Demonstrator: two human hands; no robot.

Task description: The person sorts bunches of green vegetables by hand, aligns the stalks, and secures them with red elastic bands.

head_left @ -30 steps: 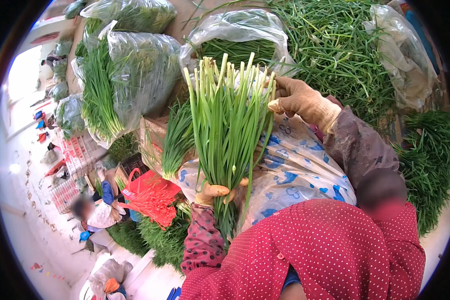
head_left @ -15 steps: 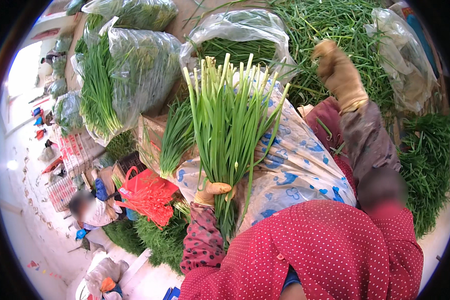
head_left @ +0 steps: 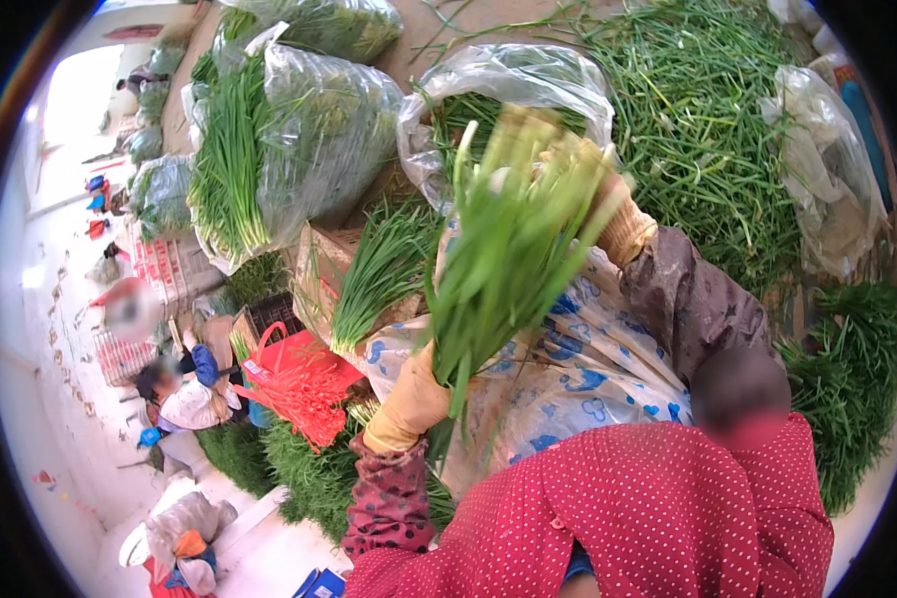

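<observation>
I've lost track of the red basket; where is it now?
In the head view the red basket sits left of centre, just left of the left hand gripping the chive bundle, below the cardboard box.

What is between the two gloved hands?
The green bunch runs between the left hand and the right hand, seen from the head camera.

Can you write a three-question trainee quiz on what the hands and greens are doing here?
1. True or false: the left hand grips the bunch of green stalks at its lower end.
2. The right hand is at the bunch's: A) top B) base C) nowhere near it.
3. What colour are the loose ties left of the bunch?

Key: 1 true; 2 A; 3 red.
</observation>
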